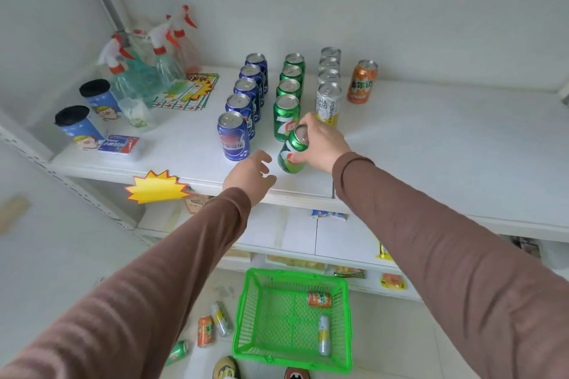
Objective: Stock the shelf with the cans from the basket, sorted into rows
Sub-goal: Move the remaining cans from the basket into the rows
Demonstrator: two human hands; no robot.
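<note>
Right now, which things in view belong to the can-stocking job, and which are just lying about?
Job:
- green can gripped by right hand
- left hand, holding nothing
- blue row, green row, white row, orange can on the shelf
- green basket with two cans
- loose cans on the floor

Lying about:
- spray bottles
- lidded cups
- yellow starburst tag

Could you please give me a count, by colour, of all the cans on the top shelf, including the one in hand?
Blue cola cans: 5
Green lemon-lime cans, counting the one gripped by the right hand: 5
White-and-yellow slim cans: 4
Orange soda can: 1
Total: 15
</note>
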